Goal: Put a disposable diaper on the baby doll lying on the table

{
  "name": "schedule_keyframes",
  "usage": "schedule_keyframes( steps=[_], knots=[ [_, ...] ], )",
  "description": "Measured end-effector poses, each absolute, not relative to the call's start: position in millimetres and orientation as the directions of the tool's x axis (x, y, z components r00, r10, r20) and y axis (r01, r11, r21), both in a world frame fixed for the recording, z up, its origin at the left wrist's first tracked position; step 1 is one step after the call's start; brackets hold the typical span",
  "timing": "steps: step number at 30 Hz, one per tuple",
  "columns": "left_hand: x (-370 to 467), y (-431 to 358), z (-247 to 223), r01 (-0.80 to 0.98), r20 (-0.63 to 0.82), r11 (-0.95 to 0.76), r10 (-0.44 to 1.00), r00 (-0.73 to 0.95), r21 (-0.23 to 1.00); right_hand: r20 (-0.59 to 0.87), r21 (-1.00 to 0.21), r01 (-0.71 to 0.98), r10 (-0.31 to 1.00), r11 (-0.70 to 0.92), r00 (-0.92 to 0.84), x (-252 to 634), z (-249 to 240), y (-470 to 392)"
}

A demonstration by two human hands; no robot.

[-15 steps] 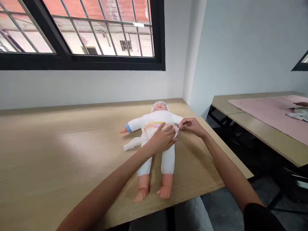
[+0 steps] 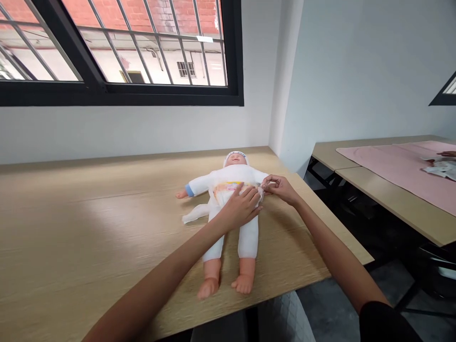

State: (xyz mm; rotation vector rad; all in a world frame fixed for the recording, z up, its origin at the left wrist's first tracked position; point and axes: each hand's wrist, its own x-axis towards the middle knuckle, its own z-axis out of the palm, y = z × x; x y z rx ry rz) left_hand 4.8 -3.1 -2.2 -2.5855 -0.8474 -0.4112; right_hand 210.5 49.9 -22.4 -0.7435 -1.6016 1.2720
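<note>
A baby doll point(image 2: 235, 175) in white clothes and a white cap lies on its back, feet toward me. Around its middle sits a white diaper point(image 2: 221, 192) with a coloured print at the front. One white side tab point(image 2: 195, 213) of the diaper lies spread on the table at the doll's left-hand edge in view. My left hand point(image 2: 242, 205) rests flat on the diaper's front, fingers outstretched. At the right edge of the diaper, my right hand point(image 2: 280, 187) pinches the other side tab between thumb and fingers.
The doll lies on a wooden table point(image 2: 107, 237) against the wall, under a barred window point(image 2: 153, 52). To the right, past a gap, another table bears a pink mat point(image 2: 395, 166), where another person's hand point(image 2: 448, 154) touches a white printed item point(image 2: 441, 168).
My right hand has moved slightly left, closer to my left hand, with the side tab in its pinch. My left hand stays on the diaper.
</note>
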Motion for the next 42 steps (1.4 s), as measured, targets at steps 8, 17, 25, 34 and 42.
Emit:
schedule_keyframes(
  steps=[8,17,25,34,42],
  knots=[
    [1,-4,-4,0.599,0.492,-0.787,0.468,0.734,-0.145,0.347,-0.937,-0.083,0.873,0.340,-0.344,210,-23,51],
    [-4,0,-9,0.540,0.553,-0.826,0.379,0.743,-0.160,0.353,-0.935,-0.091,0.868,0.343,-0.351,210,-24,53],
    [-2,-3,-7,0.483,0.587,-0.840,0.267,0.764,-0.247,0.380,-0.924,-0.084,0.872,0.373,-0.307,208,-29,56],
    [-4,-5,-8,0.573,0.487,-0.811,0.456,0.745,-0.118,0.476,-0.866,-0.014,0.818,0.499,-0.322,205,-20,49],
    [-2,-5,-5,0.577,0.453,-0.800,0.459,0.764,-0.164,0.489,-0.847,0.031,0.802,0.530,-0.344,200,-16,44]
  ],
)
